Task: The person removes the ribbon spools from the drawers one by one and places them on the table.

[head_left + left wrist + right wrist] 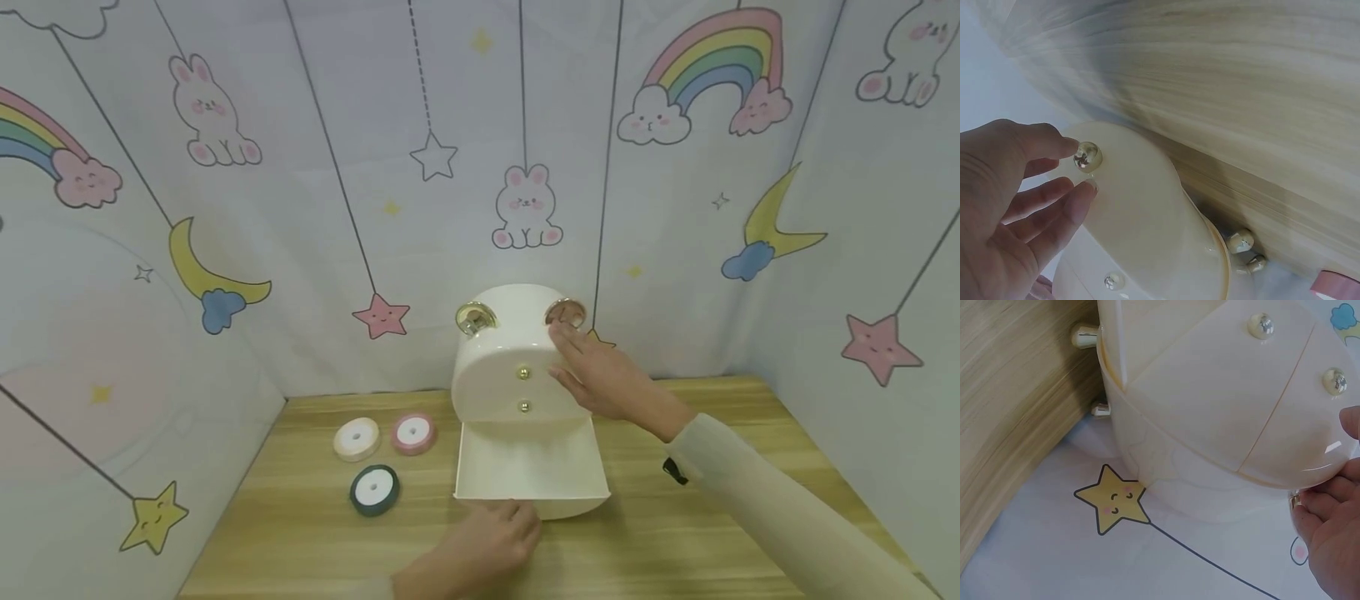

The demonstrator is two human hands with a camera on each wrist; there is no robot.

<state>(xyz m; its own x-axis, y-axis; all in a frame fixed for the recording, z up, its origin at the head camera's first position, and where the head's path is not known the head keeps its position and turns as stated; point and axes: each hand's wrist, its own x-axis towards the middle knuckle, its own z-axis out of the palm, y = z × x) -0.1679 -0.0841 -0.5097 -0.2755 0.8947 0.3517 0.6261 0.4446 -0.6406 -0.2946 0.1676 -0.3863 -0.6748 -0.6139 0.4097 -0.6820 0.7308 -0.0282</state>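
A glossy cream storage box (525,308) with gold ear-like pieces stands against the back wall. Its bottom drawer (525,454) is pulled out toward me, and no contents show inside. At the drawer front is my left hand (487,537), which pinches a round gold knob (1088,157) between thumb and finger in the left wrist view. My right hand (603,375) rests on the box's upper right side by the right ear (565,312), fingers fairly straight, thumb toward the front. Two more gold knobs, an upper one (523,373) and a lower one (525,407), sit on the closed fronts.
Left of the box lie a cream ribbon spool (357,437), a pink spool (413,432) and a dark green spool (374,489) on the wood-grain table (300,542). A cartoon-printed cloth (450,233) hangs behind and at both sides.
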